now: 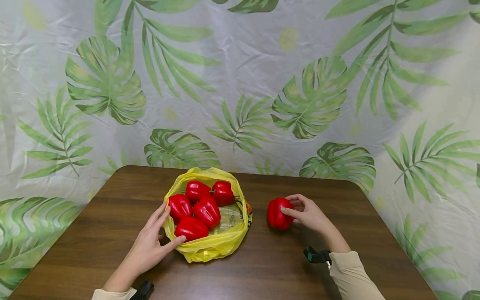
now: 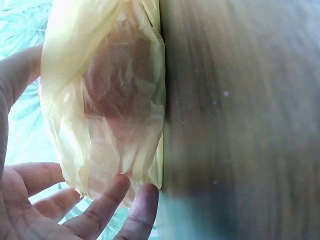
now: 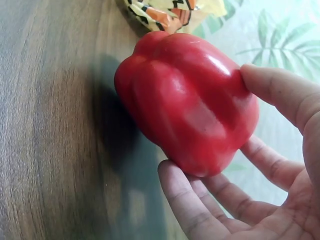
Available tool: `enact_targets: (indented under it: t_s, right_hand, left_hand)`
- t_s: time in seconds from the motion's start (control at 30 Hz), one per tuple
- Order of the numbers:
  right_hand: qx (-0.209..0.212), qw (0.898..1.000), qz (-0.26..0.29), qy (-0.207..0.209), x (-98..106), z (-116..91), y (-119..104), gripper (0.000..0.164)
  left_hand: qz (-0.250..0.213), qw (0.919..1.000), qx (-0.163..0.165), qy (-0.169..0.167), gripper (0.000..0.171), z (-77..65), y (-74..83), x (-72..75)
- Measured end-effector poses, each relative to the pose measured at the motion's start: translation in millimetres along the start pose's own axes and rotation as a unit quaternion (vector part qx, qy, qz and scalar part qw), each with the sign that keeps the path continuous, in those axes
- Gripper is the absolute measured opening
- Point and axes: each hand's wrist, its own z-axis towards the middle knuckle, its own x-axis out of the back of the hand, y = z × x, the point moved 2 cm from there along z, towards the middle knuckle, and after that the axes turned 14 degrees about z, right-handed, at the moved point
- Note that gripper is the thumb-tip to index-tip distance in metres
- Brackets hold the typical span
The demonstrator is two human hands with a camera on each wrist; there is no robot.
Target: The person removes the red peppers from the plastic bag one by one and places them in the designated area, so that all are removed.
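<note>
A yellow plastic bag (image 1: 221,246) stands on the table with its mouth spread wide and its rim rolled outward. Inside it lie several red bell peppers (image 1: 207,212). My left hand (image 1: 148,246) rests against the bag's left side, fingers spread along the outside and thumb over the front rim. In the left wrist view, the fingertips (image 2: 145,197) touch the thin plastic, and a reddish shape shows through. To the right of the bag, my right hand (image 1: 309,212) grips another red bell pepper (image 3: 185,105) between thumb and fingers. Whether this pepper touches the table I cannot tell.
The brown wooden table (image 1: 262,271) has rounded far corners. Behind it hangs a pale cloth (image 1: 247,71) printed with green leaves. The bag's orange and black print (image 3: 165,17) faces the right hand. Each wrist wears a black strap (image 1: 316,255).
</note>
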Motion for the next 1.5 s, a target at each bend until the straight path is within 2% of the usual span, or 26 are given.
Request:
enact_targets:
  t_s: [0.27,0.73,1.07,1.5]
  right_hand:
    - [0.005,1.0,0.021,-0.002,4,3,6,0.063]
    - [0.009,0.998,0.069,-0.013,9,11,19,0.058]
    - [0.017,0.998,0.062,-0.026,18,15,29,0.06]
    - [0.021,0.996,0.071,-0.04,18,21,25,0.06]
  left_hand:
    - [-0.002,0.9999,0.004,-0.01,0.106,-1.4,1.8,2.5]
    - [-0.013,0.9999,0.0,-0.006,0.107,-0.5,0.0,-0.4]
    - [-0.009,0.9999,0.003,-0.009,0.107,0.0,-0.8,-0.3]
    - [-0.015,0.9998,0.006,-0.013,0.107,0.3,-1.7,-1.1]
